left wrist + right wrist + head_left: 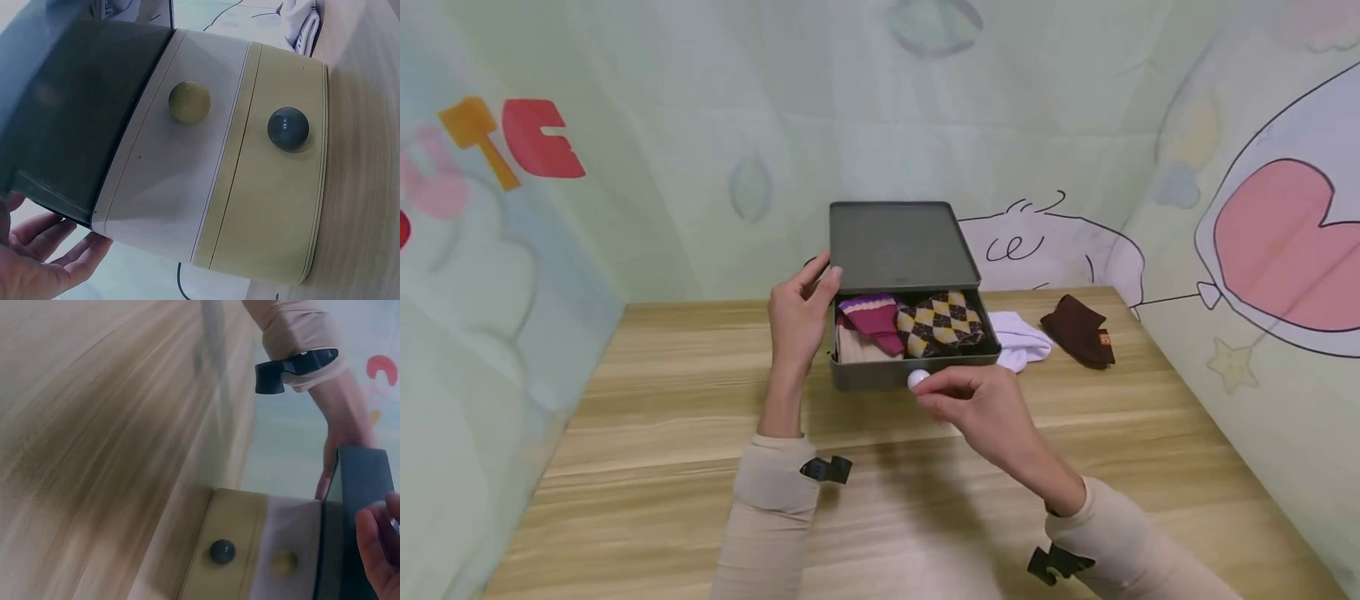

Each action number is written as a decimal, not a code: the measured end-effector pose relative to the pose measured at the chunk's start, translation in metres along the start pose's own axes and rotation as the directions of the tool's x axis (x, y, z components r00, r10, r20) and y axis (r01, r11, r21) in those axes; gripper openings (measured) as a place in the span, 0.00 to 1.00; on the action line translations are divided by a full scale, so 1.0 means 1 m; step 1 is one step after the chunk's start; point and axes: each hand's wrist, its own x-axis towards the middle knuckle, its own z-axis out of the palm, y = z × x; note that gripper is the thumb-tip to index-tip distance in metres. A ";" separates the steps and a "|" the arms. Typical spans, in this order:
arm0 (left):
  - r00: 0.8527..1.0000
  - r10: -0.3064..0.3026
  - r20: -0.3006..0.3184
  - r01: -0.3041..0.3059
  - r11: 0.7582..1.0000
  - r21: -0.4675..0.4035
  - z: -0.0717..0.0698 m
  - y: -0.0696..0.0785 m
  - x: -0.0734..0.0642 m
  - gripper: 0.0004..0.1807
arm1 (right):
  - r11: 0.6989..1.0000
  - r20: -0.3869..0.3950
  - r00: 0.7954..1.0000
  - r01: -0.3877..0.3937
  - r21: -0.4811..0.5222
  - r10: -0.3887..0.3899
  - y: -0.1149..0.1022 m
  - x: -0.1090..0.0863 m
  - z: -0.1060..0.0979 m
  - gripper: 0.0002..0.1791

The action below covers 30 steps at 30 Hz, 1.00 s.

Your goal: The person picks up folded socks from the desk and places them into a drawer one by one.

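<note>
A small drawer cabinet (895, 246) with a dark grey top stands towards the back of the wooden table. Its grey top drawer (868, 377) is pulled out and holds folded socks: a magenta and purple one (883, 329), a beige one (853, 346) and an argyle one (951, 321). Between thumb and fingertips my right hand (988, 412) pinches the drawer's white round knob (917, 380). My left hand (797, 321) holds the cabinet's left side, thumb at the front corner. Below, the left wrist view shows a white drawer (169, 169) and a yellow drawer (269, 200), both closed.
To the right of the cabinet lie a white sock (1018, 340) and a dark brown sock (1078, 329) on the table (685, 392). A printed cloth backdrop (700, 125) rises behind and at both sides.
</note>
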 end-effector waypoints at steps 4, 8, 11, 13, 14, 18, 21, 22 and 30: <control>1.000 -0.013 -0.006 0.013 1.000 0.020 -0.002 -0.002 0.000 0.23 | 0.999 -0.054 0.998 0.043 -0.023 -0.044 0.019 0.018 0.007 0.05; 1.000 -0.018 0.000 0.018 1.000 0.013 -0.002 -0.006 0.001 0.22 | 0.997 -0.092 0.993 0.075 0.028 -0.072 0.040 0.042 0.014 0.03; 1.000 -0.012 0.008 0.012 1.000 0.002 -0.002 -0.004 0.001 0.22 | 0.994 -0.110 0.992 0.070 0.088 -0.060 0.045 0.055 0.017 0.03; 1.000 -0.005 0.014 0.005 1.000 -0.001 -0.001 0.002 -0.001 0.22 | 0.992 -0.128 0.990 0.075 0.101 -0.062 0.046 0.063 0.018 0.03; 1.000 -0.004 0.017 0.004 1.000 -0.005 -0.001 0.003 -0.002 0.22 | 0.992 -0.136 0.989 0.074 0.106 -0.060 0.047 0.066 0.019 0.03; 1.000 -0.009 0.023 0.009 1.000 -0.018 -0.001 0.004 -0.001 0.22 | 0.991 -0.164 0.985 0.076 0.109 -0.058 0.049 0.076 0.020 0.03; 1.000 -0.015 0.022 0.015 0.999 -0.030 -0.001 0.004 0.000 0.22 | 0.989 -0.172 0.984 0.067 0.133 -0.044 0.050 0.082 0.021 0.03; 1.000 -0.017 0.022 0.018 0.999 -0.031 -0.001 0.004 0.001 0.22 | 0.987 -0.172 0.984 0.062 0.150 -0.035 0.049 0.084 0.021 0.03; 0.999 -0.041 0.028 0.043 0.996 -0.076 0.000 0.000 0.001 0.22 | 0.974 -0.181 0.983 0.056 0.218 -0.016 0.053 0.087 0.025 0.05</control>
